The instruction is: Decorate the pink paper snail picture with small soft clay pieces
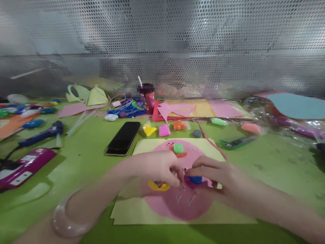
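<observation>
My left hand (165,169), with a pale bracelet (67,217) on its wrist, bends over a pink paper oval (177,211). Thumb and index finger pinch together low over the oval; whatever is between them is too small to name. Fingers stretched out, my right hand (218,173) touches a small clay snail with a blue shell (195,179) and dark eyes. A yellow clay piece (159,185) lies beside my left hand. Farther up the oval sits an orange clay snail with a green shell (178,148). Two thin V-shaped marks (191,200) show near the bottom.
Pale yellow paper (134,211) lies under the oval. Behind it are a phone (124,138), yellow (149,129), pink (164,130) and orange clay (179,125), and a lidded cup (147,98). A green cutter (237,142) lies right, a glue gun (42,134) left.
</observation>
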A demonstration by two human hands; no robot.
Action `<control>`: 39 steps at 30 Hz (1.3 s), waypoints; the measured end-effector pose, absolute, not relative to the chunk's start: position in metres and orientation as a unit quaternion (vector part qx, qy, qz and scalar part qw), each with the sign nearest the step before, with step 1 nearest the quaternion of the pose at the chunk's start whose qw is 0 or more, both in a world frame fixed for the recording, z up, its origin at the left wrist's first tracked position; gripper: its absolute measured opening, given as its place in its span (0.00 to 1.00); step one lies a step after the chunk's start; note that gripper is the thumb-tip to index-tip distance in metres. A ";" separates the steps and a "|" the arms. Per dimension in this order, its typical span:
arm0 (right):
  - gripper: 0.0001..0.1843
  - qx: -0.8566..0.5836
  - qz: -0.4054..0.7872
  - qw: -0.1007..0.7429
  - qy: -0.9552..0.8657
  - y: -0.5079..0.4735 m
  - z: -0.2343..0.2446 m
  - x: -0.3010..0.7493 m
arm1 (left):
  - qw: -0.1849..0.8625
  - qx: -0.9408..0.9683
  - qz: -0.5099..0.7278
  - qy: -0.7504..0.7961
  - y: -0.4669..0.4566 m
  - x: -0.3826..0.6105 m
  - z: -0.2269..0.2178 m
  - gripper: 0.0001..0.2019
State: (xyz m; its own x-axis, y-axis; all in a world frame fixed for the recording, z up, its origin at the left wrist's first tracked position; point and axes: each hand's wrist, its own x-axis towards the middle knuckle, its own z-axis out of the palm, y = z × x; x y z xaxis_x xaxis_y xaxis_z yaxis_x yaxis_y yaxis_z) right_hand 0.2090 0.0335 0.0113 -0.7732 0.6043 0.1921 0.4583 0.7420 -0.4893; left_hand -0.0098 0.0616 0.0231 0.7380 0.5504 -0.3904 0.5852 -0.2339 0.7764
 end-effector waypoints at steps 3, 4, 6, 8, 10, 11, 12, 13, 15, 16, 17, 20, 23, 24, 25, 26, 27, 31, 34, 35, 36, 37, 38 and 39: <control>0.09 -0.279 0.174 0.221 -0.918 0.029 0.000 0.204 | 0.539 0.764 0.005 0.353 0.061 -0.009 0.021 0.07; 0.10 -0.280 0.157 0.240 -0.916 0.028 -0.003 0.203 | 0.555 0.752 0.014 0.355 0.062 -0.009 0.021 0.06; 0.11 -0.284 0.128 0.271 -0.911 0.026 -0.007 0.201 | 0.584 0.728 0.019 0.358 0.063 -0.010 0.021 0.07; 0.11 -0.285 0.112 0.288 -0.907 0.024 -0.008 0.199 | 0.609 0.707 0.017 0.360 0.065 -0.011 0.022 0.08; 0.10 -0.278 0.101 0.302 -0.906 0.023 -0.007 0.199 | 0.627 0.686 0.021 0.369 0.065 -0.010 0.024 0.05; 0.09 -0.272 0.096 0.310 -0.906 0.023 -0.007 0.199 | 0.636 0.675 0.023 0.373 0.065 -0.010 0.025 0.04; 0.09 -0.265 0.091 0.317 -0.906 0.023 -0.006 0.199 | 0.643 0.666 0.026 0.376 0.065 -0.009 0.026 0.05; 0.09 -0.261 0.088 0.320 -0.906 0.022 -0.005 0.199 | 0.651 0.659 0.030 0.376 0.064 -0.009 0.026 0.07; 0.08 -0.261 0.085 0.326 -0.905 0.022 -0.002 0.199 | 0.668 0.648 0.041 0.363 0.064 -0.009 0.026 0.09; 0.08 -0.262 0.085 0.327 -0.904 0.023 0.000 0.199 | 0.675 0.646 0.045 0.355 0.064 -0.010 0.026 0.09; 0.07 -0.262 0.084 0.329 -0.903 0.023 0.002 0.199 | 0.680 0.643 0.050 0.350 0.065 -0.010 0.026 0.09; 0.05 -0.258 0.076 0.330 -0.905 0.024 0.006 0.199 | 0.682 0.640 0.059 0.349 0.066 -0.012 0.025 0.08; 0.05 -0.262 0.072 0.326 -0.906 0.025 0.007 0.199 | 0.680 0.638 0.055 0.357 0.066 -0.012 0.026 0.07; 0.06 -0.264 0.072 0.327 -0.905 0.025 0.007 0.199 | 0.679 0.637 0.052 0.361 0.066 -0.012 0.026 0.07; 0.06 -0.264 0.071 0.329 -0.904 0.025 0.007 0.200 | 0.679 0.636 0.051 0.364 0.066 -0.012 0.026 0.07; 0.06 -0.262 0.070 0.332 -0.904 0.026 0.007 0.200 | 0.677 0.635 0.052 0.367 0.066 -0.011 0.026 0.07; 0.06 -0.259 0.069 0.333 -0.904 0.026 0.007 0.200 | 0.675 0.635 0.053 0.372 0.066 -0.011 0.026 0.07; 0.06 -0.256 0.089 0.328 -0.905 0.026 0.006 0.201 | 0.661 0.647 0.059 0.375 0.066 -0.011 0.023 0.07; 0.07 -0.267 0.117 0.317 -0.903 0.027 0.006 0.202 | 0.654 0.662 0.056 0.362 0.067 -0.012 0.022 0.07; 0.07 -0.266 0.121 0.314 -0.903 0.028 0.006 0.202 | 0.650 0.667 0.054 0.361 0.067 -0.013 0.021 0.07; 0.06 -0.264 0.122 0.312 -0.904 0.029 0.005 0.202 | 0.645 0.671 0.054 0.362 0.068 -0.013 0.021 0.08; 0.06 -0.260 0.121 0.313 -0.905 0.029 0.005 0.202 | 0.640 0.674 0.056 0.364 0.068 -0.013 0.021 0.08; 0.05 -0.257 0.119 0.315 -0.906 0.030 0.004 0.202 | 0.637 0.675 0.056 0.367 0.068 -0.013 0.021 0.09; 0.05 -0.256 0.118 0.316 -0.906 0.030 0.003 0.202 | 0.637 0.674 0.054 0.370 0.068 -0.013 0.020 0.09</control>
State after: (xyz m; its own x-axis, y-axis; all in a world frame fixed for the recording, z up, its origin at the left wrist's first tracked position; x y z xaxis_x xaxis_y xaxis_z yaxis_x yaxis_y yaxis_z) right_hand 0.2016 0.0302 0.0035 -0.6697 0.5381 0.5119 0.3895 0.8413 -0.3748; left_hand -0.0126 0.0678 0.0202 0.7202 0.5681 -0.3981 0.4294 0.0857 0.8991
